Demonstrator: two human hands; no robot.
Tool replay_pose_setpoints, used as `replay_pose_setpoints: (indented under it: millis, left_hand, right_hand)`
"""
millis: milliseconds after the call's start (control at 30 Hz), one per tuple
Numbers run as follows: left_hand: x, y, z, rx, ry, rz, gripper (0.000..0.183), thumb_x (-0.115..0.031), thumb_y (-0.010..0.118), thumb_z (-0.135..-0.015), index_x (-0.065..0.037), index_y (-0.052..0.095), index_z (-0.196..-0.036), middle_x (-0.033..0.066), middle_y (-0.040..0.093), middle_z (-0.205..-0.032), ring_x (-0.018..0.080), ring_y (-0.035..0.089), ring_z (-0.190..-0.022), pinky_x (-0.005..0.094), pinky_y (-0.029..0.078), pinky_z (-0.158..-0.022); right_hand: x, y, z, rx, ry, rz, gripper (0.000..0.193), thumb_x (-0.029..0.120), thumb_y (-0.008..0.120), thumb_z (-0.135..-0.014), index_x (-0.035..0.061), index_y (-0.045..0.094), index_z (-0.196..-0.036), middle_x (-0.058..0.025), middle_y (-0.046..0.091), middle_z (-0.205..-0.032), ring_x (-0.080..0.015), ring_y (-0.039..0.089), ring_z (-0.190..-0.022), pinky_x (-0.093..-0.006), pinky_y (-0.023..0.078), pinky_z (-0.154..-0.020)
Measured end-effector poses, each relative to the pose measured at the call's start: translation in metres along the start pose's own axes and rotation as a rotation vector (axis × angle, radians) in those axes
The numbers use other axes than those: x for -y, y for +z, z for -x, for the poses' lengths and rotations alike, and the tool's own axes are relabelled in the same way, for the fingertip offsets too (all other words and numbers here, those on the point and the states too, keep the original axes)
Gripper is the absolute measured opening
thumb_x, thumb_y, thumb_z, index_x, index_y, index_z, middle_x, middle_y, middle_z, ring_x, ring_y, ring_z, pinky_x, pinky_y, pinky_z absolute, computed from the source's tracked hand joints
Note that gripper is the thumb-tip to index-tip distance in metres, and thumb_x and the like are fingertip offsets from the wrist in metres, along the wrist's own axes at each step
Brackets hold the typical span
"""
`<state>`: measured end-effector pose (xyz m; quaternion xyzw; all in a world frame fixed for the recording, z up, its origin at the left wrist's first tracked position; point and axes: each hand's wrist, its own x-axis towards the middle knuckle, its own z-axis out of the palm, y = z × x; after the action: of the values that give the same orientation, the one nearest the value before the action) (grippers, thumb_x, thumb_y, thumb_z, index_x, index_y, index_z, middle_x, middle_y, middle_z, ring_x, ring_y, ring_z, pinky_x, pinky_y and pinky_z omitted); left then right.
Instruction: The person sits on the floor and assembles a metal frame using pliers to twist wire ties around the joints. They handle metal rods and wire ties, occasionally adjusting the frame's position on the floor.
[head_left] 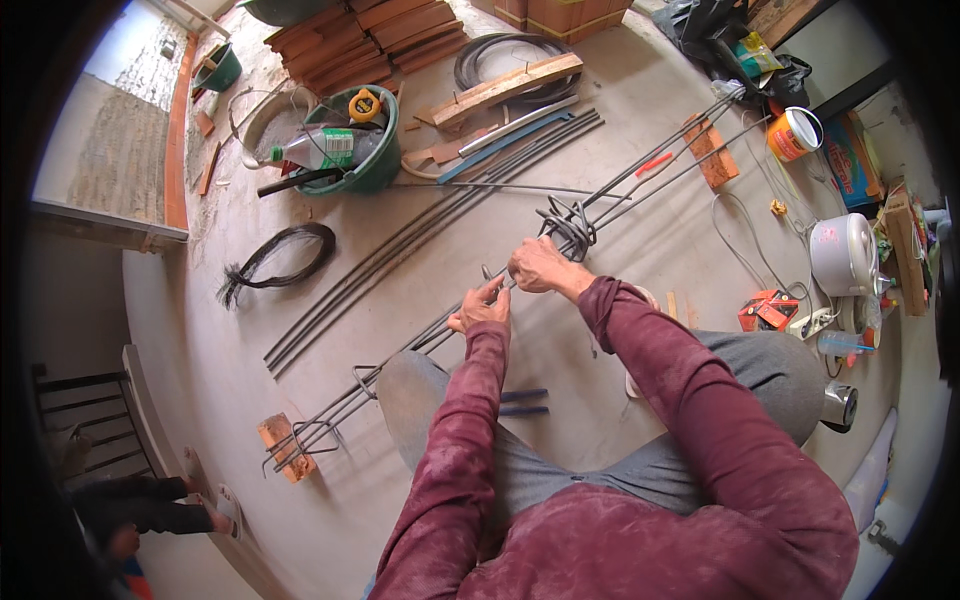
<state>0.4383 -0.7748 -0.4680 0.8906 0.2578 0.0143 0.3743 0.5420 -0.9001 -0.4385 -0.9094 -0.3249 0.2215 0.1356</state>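
Stretching diagonally across the pale floor, a set of long steel rods [425, 335] is propped on two bricks, a lower-left brick [272, 430] and an upper-right brick [718, 172], in front of the seated person's bent knees. Along it, square loops are carried: a tangled cluster of bent stirrups [568, 228] is gathered past the hands, and a single stirrup [365, 380] is seen nearer the lower-left end. The left hand [482, 305] is placed at the rods with its fingers bent, and the right hand [545, 268] is curled over them just below the cluster. The two hands are kept close together but apart; whether either is closed on a rod or on something thinner cannot be told, since the grip is hidden by the fingers. Beyond the rods, a bundle of loose rods [385, 270] is laid roughly parallel, with a coil of dark wire [325, 240] set down to its left. In a green bucket [375, 172], a plastic bottle [330, 148] and a yellow tape measure [364, 105] are held. To the right, a white rounded appliance [840, 255] is stood on the floor, and at the lower left a sandalled foot [230, 512] of another person is seen.
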Motion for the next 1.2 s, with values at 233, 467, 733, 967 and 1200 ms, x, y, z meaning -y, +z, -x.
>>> replay_pose_setpoints:
  millis: [233, 467, 733, 967, 1200]
  left_hand:
    - [-0.001, -0.003, 0.0, -0.005, 0.001, 0.002, 0.025, -0.034, 0.071, -0.073, -0.03, 0.073, -0.098, -0.0026, 0.064, -0.082, 0.0102, 0.057, -0.082, 0.036, 0.024, -0.089]
    - [0.0, -0.004, 0.003, 0.013, -0.023, 0.072, 0.026, -0.034, 0.072, -0.073, -0.028, 0.073, -0.098, -0.0024, 0.066, -0.084, 0.0099, 0.058, -0.082, 0.0352, 0.023, -0.091]
    - [0.004, -0.002, 0.0, 0.014, -0.051, 0.182, 0.024, -0.034, 0.072, -0.074, -0.029, 0.073, -0.098, -0.0016, 0.065, -0.08, 0.0119, 0.057, -0.083, 0.0356, 0.021, -0.091]
    - [0.007, 0.0, 0.0, 0.039, -0.038, 0.112, 0.027, -0.034, 0.07, -0.076, -0.026, 0.073, -0.101, -0.0015, 0.069, -0.085, 0.0117, 0.061, -0.086, 0.0392, 0.019, -0.093]
    - [0.008, -0.006, 0.001, 0.033, -0.046, 0.142, 0.024, -0.035, 0.07, -0.076, -0.029, 0.073, -0.1, -0.0019, 0.068, -0.086, 0.0117, 0.06, -0.084, 0.0434, 0.019, -0.094]
  right_hand:
    - [0.012, -0.007, 0.037, -0.386, 0.003, -0.027, 0.015, 0.015, 0.054, -0.072, 0.005, 0.065, -0.072, -0.0099, 0.063, -0.089, -0.026, 0.057, -0.091, -0.0352, 0.042, -0.077]
    - [0.032, 0.081, 0.074, -0.474, 0.224, -0.022, 0.054, 0.017, 0.059, -0.079, 0.0137, 0.046, -0.131, -0.0121, 0.042, -0.128, -0.0322, 0.039, -0.115, -0.0502, 0.033, -0.093]
    - [0.037, 0.114, 0.068, -0.61, 0.255, -0.292, 0.071, 0.013, 0.06, -0.079, 0.0178, 0.03, -0.143, -0.0135, 0.044, -0.116, -0.0345, 0.045, -0.107, -0.0444, 0.039, -0.089]
    - [0.022, 0.118, 0.049, -0.382, 0.12, -0.578, 0.082, 0.007, 0.057, -0.081, 0.0258, 0.014, -0.149, -0.0161, 0.046, -0.104, -0.035, 0.052, -0.082, -0.0412, 0.045, -0.076]
    - [0.034, 0.118, 0.039, -0.518, 0.368, -1.046, 0.047, 0.012, 0.065, -0.081, 0.0205, 0.058, -0.127, -0.0005, 0.039, -0.088, -0.0106, 0.04, -0.079, -0.0248, 0.039, -0.068]
